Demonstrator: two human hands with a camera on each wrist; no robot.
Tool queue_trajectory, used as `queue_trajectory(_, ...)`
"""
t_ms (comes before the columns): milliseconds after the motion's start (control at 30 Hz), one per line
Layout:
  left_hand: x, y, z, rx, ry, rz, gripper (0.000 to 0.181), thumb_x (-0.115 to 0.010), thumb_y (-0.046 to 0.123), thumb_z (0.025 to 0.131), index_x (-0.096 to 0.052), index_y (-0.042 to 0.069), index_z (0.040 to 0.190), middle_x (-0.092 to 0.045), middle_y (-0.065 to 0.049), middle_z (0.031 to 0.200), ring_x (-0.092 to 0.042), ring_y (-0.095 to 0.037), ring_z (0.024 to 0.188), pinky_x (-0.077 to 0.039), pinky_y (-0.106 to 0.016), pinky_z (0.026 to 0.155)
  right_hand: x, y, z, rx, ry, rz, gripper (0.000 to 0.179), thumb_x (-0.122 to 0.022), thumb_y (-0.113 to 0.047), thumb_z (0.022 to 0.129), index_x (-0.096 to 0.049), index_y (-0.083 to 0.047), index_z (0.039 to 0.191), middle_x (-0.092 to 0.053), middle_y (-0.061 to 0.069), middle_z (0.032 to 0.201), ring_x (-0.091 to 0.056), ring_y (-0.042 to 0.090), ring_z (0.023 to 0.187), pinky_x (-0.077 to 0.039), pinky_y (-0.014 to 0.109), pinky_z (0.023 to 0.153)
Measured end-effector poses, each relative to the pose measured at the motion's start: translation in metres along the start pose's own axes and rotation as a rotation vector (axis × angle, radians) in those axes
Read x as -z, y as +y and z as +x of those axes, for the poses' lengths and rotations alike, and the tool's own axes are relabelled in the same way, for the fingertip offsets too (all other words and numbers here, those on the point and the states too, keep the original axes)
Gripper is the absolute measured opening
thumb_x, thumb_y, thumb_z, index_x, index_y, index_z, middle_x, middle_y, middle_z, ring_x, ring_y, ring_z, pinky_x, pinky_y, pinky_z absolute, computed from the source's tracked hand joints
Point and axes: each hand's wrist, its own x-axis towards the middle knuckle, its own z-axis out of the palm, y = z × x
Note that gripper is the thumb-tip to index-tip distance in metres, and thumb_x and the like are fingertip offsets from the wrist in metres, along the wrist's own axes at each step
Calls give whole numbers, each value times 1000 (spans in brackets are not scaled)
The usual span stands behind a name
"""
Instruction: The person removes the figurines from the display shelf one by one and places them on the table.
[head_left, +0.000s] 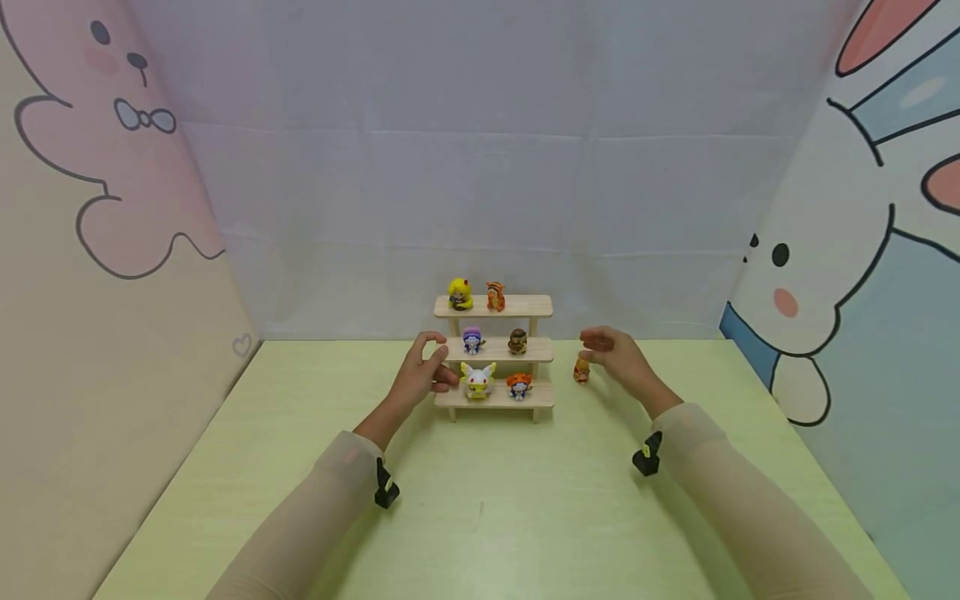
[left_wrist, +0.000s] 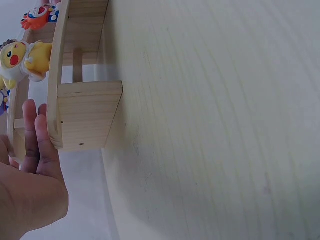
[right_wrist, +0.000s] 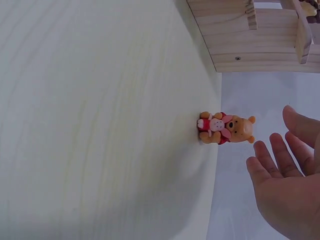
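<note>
Six figures (head_left: 478, 382) stood two to a tier on the shelf (head_left: 495, 352) in the head view, and a seventh, the bear (head_left: 581, 371), stood on the table (head_left: 480, 500) just right of it. The bear looked like hard, smooth plastic: probably light, stiff and not very fragile, though its finish might slip a little. The best hold seemed a pinch across the sides of its head or upper body. The right hand (head_left: 617, 358) hung right of the bear and slightly higher; the left hand (head_left: 420, 371) was at the left end of the bottom tier, thumb and fingers parted.

In the left wrist view, the left hand's fingers reached fairly straight beside the left end of the bottom board (left_wrist: 56, 75); whether they touched the wood could not be told. The shelf seemed rigid and light, its ends offering the surest grip, though a jolt might topple the figures.

In the right wrist view, the bear sat upright with a piglet (right_wrist: 216, 125) against its front. The right hand's thumb stood well apart from its loosely straight fingers, which held nothing. The fingertips were near the head with a visible gap, leaving the bear just below the hand.
</note>
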Motion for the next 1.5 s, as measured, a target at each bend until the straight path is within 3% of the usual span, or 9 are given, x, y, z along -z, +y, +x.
queue_trajectory(267, 0, -1, 1, 1, -8, 0, 26, -49, 32, 111, -46, 20, 134, -72, -4, 70, -71, -17, 66, -57, -28, 59, 6, -15, 4, 42, -9, 22, 49, -65, -6, 102, -47, 9, 145, -49, 32, 148, -51, 46, 136, -39, 57, 114)
queue_trajectory(500, 1, 1, 0, 0, -16, 10, 32, -49, 35, 111, -44, 16, 137, -73, -6, 72, -71, -16, 67, -57, -27, 60, 8, -32, 9, 57, -23, 23, 51, -64, -11, 104, -46, 6, 148, -48, 29, 151, -51, 43, 137, -39, 55, 114)
queue_trajectory(833, 3, 3, 1, 28, -38, -6, 36, -47, 30, 112, -41, 13, 143, -74, -23, 82, -74, -27, 75, -58, -32, 63, 6, -55, 16, 85, -44, 15, 53, -67, -15, 103, -48, 2, 149, -49, 25, 152, -50, 39, 139, -39, 54, 115)
queue_trajectory(900, 2, 10, -3, 32, -47, -7, 34, -47, 27, 112, -41, 11, 142, -73, -25, 83, -74, -30, 76, -59, -33, 63, 5, -60, 17, 87, -44, 12, 53, -67, -16, 103, -48, 2, 149, -49, 24, 152, -50, 39, 139, -38, 54, 115)
queue_trajectory(1067, 1, 8, -4, 8, -25, 4, 30, -48, 29, 112, -44, 14, 137, -73, -13, 73, -73, -21, 69, -57, -28, 60, 2, -72, 19, 91, -42, 7, 52, -67, -17, 103, -49, 1, 148, -51, 21, 151, -50, 37, 139, -38, 54, 115)
queue_trajectory(1133, 1, -1, 1, 1, -9, 7, 28, -48, 33, 111, -45, 18, 135, -72, -6, 70, -71, -17, 66, -56, -27, 58, 1, -76, 21, 96, -42, 7, 52, -67, -16, 103, -49, 1, 148, -52, 20, 150, -51, 37, 138, -38, 53, 115)
queue_trajectory(1500, 1, -1, 0, -10, -15, 9, 32, -48, 35, 111, -44, 15, 137, -73, -8, 72, -72, -17, 67, -56, -26, 59, -8, -96, 29, 112, -51, 36, 51, -66, -12, 103, -48, 2, 149, -53, 22, 149, -53, 37, 136, -42, 50, 113)
